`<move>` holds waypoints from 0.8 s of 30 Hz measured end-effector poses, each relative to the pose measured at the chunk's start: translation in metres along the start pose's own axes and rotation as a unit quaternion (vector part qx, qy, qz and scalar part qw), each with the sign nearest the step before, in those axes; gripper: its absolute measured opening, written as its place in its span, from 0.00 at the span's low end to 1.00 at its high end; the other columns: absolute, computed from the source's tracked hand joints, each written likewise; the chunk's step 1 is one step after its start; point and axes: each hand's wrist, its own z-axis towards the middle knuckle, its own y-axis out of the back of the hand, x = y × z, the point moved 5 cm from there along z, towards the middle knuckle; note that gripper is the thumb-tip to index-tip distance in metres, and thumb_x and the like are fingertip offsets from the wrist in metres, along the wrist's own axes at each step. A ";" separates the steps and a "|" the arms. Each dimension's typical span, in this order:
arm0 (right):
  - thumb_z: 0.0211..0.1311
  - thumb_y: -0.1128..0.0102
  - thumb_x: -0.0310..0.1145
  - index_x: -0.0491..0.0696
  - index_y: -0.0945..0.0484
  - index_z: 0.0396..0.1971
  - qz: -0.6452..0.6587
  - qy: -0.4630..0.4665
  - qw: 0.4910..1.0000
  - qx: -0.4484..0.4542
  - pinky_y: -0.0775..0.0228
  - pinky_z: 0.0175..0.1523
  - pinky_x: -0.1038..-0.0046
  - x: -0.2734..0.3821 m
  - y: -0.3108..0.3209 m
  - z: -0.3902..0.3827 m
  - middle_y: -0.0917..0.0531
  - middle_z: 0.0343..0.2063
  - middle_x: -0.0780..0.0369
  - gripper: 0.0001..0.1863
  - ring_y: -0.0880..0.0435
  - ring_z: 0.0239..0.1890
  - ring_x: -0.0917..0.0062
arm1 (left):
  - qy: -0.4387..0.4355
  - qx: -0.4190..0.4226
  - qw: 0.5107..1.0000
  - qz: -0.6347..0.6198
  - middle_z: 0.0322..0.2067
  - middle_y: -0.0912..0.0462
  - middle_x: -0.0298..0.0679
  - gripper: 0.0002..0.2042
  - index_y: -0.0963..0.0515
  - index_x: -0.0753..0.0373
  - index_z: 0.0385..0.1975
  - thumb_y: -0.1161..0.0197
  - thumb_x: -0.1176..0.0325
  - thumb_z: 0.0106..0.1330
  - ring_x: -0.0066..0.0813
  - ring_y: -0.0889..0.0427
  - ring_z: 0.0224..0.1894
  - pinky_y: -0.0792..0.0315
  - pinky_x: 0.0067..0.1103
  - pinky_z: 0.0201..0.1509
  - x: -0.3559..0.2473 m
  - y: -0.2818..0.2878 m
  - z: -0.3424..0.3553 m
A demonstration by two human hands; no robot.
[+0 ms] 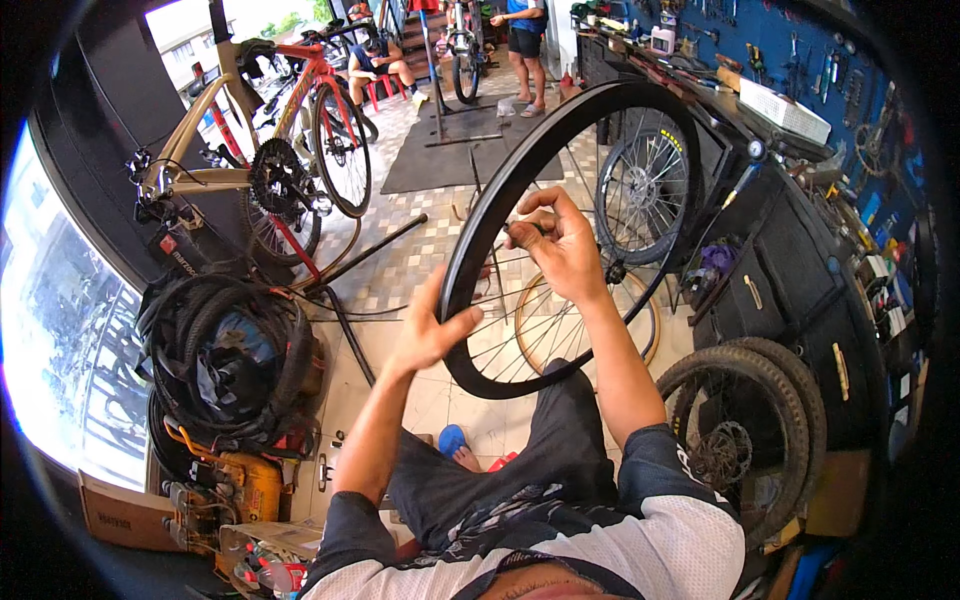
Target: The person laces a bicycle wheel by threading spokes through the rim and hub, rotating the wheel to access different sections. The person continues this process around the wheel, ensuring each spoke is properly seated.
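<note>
A bicycle wheel with a deep black rim [510, 168] and thin dark spokes stands tilted in front of me, above my lap. My left hand [432, 332] is closed round the rim's near left side, thumb on the inner face and the other fingers mostly hidden behind it. Inside the wheel, my right hand [562, 245] pinches a small dark piece by the spokes near the rim. Fingers cover most of that piece, so its kind cannot be told. The wheel's hub [617, 271] sits just right of my right wrist.
A gold-and-red bicycle [210, 180] hangs at the left, above a heap of black tires [180, 340]. Thick-tired wheels [735, 420] lean against dark cabinets [790, 310] at the right. A white basket [785, 110] rests on the workbench. Other people are at the back.
</note>
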 end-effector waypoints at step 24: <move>0.63 0.24 0.26 0.42 0.17 0.53 -0.400 0.309 0.854 -0.122 0.21 0.40 0.72 0.010 -0.015 -0.033 0.14 0.45 0.54 0.19 0.13 0.40 0.69 | -0.016 -0.031 0.999 0.011 0.45 0.14 0.36 0.26 0.20 0.67 0.63 0.40 0.75 0.61 0.18 0.22 0.40 0.26 0.21 0.47 -0.060 -0.009 0.058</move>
